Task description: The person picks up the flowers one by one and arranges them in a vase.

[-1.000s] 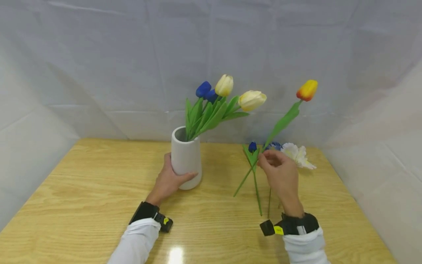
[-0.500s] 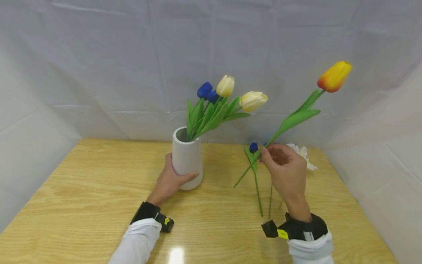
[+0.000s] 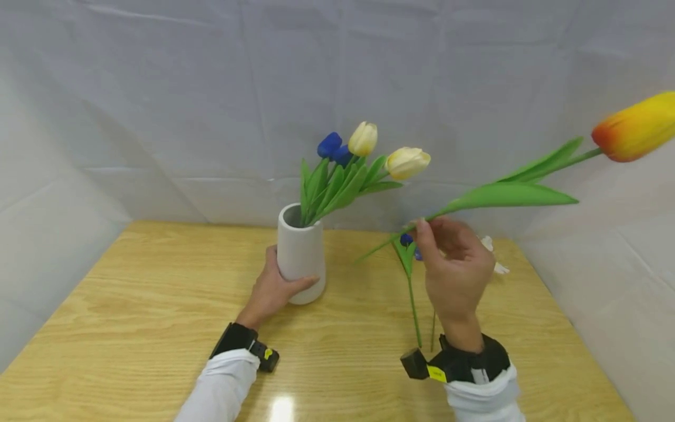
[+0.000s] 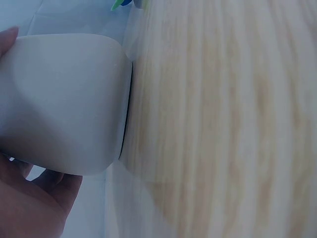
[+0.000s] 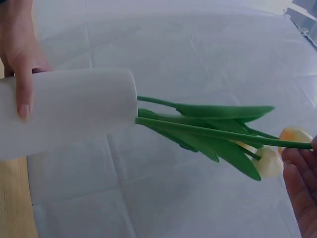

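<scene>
L hand [image 3: 273, 289] grips white vase [image 3: 300, 252] round lower half, on table [image 3: 158, 328], prob. to steady | R hand [image 3: 454, 272] pinches yel/red tulip [image 3: 517, 195], R of vase, lower end free, prob. for ctrl

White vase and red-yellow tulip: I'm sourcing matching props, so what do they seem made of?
White vase: probably ceramic, possibly plastic; matte, its smooth walls showing no sharp highlights. Red-yellow tulip: likely artificial, perhaps foam or soft plastic; matte, with evenly coloured green leaves.
</scene>
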`<state>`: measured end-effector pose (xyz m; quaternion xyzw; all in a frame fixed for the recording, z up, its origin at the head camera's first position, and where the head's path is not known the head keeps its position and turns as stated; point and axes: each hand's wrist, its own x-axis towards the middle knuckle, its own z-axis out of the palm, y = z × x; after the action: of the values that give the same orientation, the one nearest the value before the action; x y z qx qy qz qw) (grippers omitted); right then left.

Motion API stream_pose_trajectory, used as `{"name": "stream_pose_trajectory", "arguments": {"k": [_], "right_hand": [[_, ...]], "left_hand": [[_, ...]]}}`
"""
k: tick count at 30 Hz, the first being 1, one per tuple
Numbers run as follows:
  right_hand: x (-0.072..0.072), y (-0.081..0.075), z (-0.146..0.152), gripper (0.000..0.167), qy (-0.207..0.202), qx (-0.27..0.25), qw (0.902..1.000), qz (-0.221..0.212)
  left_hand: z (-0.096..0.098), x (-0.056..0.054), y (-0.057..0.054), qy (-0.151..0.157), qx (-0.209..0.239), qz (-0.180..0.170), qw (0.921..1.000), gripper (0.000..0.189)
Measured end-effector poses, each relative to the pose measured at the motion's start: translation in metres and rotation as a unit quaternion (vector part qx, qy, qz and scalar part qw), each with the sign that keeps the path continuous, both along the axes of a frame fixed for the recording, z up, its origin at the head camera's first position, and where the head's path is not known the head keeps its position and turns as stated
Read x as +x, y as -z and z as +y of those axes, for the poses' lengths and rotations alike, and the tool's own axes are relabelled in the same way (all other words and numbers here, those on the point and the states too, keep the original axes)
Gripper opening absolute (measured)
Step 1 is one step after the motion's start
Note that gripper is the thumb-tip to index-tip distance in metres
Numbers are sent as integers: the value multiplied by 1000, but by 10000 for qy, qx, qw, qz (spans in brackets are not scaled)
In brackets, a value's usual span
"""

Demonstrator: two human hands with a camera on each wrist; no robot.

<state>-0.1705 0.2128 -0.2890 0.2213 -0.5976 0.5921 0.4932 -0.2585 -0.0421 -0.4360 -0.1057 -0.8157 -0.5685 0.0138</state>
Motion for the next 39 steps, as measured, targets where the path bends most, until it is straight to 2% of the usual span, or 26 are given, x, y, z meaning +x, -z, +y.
{"name": "stream_pose_trajectory", "arguments": {"k": [3, 7, 12, 20, 26, 35, 39], "right_hand": [[-3, -3, -6, 16, 18, -106, 9991, 400], [-8, -4, -14, 12, -226, -216, 9967, 752], [-12, -3, -25, 5, -428, -233, 9966, 661], [-22, -4, -40, 12, -537, -193, 9953, 784], [-28, -3, -50, 25, -383, 149, 9978, 527], [-34, 3, -57, 10, -361, 450, 9982, 179], [-36, 3, -58, 9, -361, 570, 9977, 11]], "left_hand": [[0, 1, -1, 0, 17, 10, 10000, 98], [0, 2, -2, 28, 35, -36, 10000, 98], [0, 2, -2, 14, 46, 14, 10000, 97], [0, 1, 0, 30, 72, -4, 10000, 97], [0, 1, 0, -22, 36, -47, 10000, 98], [0, 3, -3, -94, -71, -108, 9999, 100], [-1, 3, -3, -110, -140, -130, 9998, 101]]}}
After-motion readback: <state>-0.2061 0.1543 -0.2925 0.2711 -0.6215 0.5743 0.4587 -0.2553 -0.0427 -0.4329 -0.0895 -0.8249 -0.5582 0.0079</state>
